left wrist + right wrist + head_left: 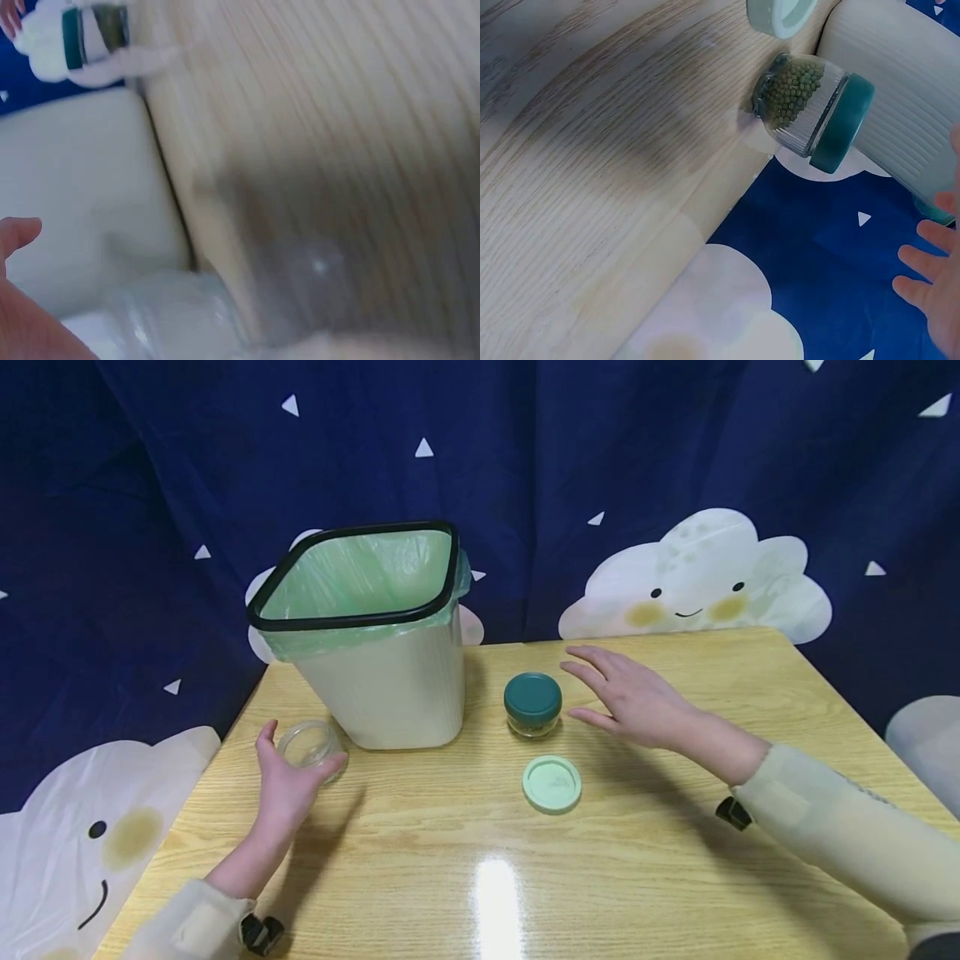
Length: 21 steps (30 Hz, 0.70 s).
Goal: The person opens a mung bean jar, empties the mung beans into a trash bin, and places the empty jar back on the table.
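At the table's left side, my left hand (288,781) is spread around the near side of a clear glass jar (309,742) without a lid. Its thumb overlaps the jar's right edge in the head view, and the left wrist view shows the jar (176,319) blurred at the bottom. My right hand (637,697) hovers with straight, parted fingers to the right of a second jar (532,706). This one wears a dark green lid (843,124) and holds small green beans (793,91). In front of it lies a pale green lid (552,783).
A white bin (382,693) with a black rim and a pale green liner (360,572) stands at the back left, between the two jars. Behind the wooden table (420,860) hangs a dark blue curtain (510,460) with clouds and triangles.
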Motion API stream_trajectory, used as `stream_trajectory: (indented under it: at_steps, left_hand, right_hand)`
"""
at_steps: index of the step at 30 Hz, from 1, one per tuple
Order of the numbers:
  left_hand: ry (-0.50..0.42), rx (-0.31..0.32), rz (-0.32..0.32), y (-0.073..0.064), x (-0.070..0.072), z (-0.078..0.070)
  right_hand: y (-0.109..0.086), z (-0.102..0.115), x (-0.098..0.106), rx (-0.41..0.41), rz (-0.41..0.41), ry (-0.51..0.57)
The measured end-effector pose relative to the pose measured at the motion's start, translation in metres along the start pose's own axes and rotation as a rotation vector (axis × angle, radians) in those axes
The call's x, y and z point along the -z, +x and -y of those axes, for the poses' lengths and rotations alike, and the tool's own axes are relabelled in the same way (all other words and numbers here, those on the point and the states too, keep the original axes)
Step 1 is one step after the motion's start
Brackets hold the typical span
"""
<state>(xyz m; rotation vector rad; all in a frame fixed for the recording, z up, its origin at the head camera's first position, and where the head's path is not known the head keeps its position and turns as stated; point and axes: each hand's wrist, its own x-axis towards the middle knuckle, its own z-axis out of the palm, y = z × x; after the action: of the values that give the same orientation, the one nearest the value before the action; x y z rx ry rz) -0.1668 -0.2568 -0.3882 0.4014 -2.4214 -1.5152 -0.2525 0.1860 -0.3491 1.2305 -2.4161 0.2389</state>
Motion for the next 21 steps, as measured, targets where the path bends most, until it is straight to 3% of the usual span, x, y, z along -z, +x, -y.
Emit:
stream_trajectory:
  at_steps: [6, 10, 21]
  left_hand:
    - [0.037, -0.014, 0.158, -0.02, -0.013, -0.02]
    - [0.059, -0.056, 0.259, -0.032, -0.023, -0.029]
    - [0.045, -0.134, 0.473, -0.051, -0.046, -0.041]
  right_hand:
    - [-0.003, -0.002, 0.001, -0.034, 0.021, -0.021]
    - [-0.003, -0.002, 0.001, -0.047, 0.023, -0.027]
    - [-0.002, -0.001, 0.002, -0.067, 0.028, -0.033]
